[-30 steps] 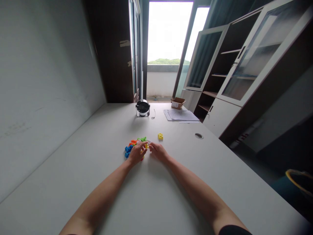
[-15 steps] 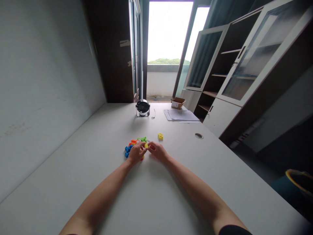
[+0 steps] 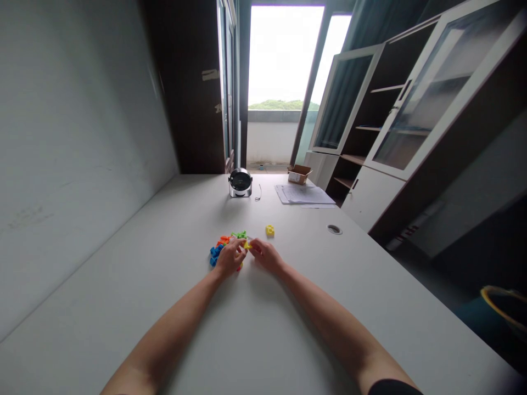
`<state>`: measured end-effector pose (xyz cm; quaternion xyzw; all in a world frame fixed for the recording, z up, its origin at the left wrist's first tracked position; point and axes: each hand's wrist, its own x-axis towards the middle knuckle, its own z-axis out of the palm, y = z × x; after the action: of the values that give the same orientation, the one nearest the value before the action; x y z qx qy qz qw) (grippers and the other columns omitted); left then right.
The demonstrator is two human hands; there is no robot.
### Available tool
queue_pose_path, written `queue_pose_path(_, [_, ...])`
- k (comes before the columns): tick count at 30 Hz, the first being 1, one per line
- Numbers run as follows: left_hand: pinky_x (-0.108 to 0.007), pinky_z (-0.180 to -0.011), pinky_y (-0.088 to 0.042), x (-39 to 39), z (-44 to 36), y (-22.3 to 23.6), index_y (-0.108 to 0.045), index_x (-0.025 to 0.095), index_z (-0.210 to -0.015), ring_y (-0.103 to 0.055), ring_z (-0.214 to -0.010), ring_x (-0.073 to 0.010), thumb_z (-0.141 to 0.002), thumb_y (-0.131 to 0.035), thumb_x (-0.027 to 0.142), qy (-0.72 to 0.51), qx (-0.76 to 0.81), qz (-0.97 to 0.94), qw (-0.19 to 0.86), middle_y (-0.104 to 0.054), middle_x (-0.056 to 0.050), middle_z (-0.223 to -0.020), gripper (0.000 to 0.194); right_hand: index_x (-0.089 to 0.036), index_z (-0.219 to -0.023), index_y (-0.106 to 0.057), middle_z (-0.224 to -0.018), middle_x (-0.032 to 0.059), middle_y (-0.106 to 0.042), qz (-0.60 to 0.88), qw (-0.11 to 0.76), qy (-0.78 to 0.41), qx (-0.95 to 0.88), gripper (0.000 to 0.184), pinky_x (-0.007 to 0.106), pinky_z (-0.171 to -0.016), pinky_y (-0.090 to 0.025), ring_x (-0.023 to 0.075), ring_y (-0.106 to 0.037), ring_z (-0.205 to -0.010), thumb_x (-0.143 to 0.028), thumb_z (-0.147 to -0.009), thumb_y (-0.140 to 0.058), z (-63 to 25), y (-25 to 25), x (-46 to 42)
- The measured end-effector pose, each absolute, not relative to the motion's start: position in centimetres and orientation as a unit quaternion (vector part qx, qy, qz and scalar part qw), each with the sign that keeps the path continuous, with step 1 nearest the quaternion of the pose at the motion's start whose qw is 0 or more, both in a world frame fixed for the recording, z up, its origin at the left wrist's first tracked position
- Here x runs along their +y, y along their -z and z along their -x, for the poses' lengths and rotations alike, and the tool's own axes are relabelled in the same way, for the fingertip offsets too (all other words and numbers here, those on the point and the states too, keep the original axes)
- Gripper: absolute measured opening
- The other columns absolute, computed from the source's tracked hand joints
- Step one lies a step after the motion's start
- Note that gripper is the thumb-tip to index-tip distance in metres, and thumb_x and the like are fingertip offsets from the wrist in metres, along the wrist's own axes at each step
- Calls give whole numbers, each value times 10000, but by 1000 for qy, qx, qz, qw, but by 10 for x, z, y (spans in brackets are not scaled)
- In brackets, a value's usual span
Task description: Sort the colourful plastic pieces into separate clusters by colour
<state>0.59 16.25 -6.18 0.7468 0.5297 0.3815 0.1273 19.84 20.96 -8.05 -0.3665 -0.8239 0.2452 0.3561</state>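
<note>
The left hand (image 3: 229, 259) has its fingers clamped on a small yellow piece (image 3: 247, 246) between both hands; whether the right hand's (image 3: 266, 256) fingers, close at its other side, grip it I cannot tell. Colored pieces (image 3: 216, 253) crowd the left hand's outer side. Rightward, the counter (image 3: 304, 296) stretches wide to its slanting edge, with a yellow block (image 3: 269, 230) just beyond the right hand.

a person's left hand (image 3: 228, 259) and right hand (image 3: 267, 255), both bare, narrow at the wrists into a bare left forearm (image 3: 181, 312) and right forearm (image 3: 329, 307), each broadening toward the elbow. a black sleeve (image 3: 393, 387) with a smoothly curved hem shows beyond the right elbow; its fabric is too dark to make out.
</note>
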Motion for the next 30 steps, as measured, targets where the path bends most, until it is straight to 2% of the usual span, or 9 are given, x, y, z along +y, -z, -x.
queue_pose_path(14, [-352, -906, -511, 165, -5, 65, -657, 236, -1204, -637, -880, -190, -924, -564, 263, -378, 525, -754, 116, -688, -63, -1077, 297, -203, -877, -569, -715, -23, -585, 375, 369, -226, -820, 192, 221, -615, -375, 111, -478, -619, -391, -919, -564, -198, 78, 208])
queue_pose_path(21, [-374, -986, -478, 168, -2, 72, -678, 247, -1189, -643, -1017, -214, -935, -549, 266, -373, 527, -756, 105, -717, -57, -1146, 286, -201, -877, -604, -721, -11, -604, 373, 364, -221, -825, 188, 227, -628, -391, 116, -493, -626, -384, -915, -582, -198, 78, 209])
queue_pose_path(30, [-354, -887, -504, 168, 0, 70, -722, 239, -1110, -657, -952, -219, -926, -552, 227, -367, 533, -756, 104, -740, -54, -1050, 251, -198, -841, -650, -751, 16, -642, 330, 360, -236, -840, 213, 245, -642, -409, 131, -521, -644, -337, -955, -536, -199, 74, 207])
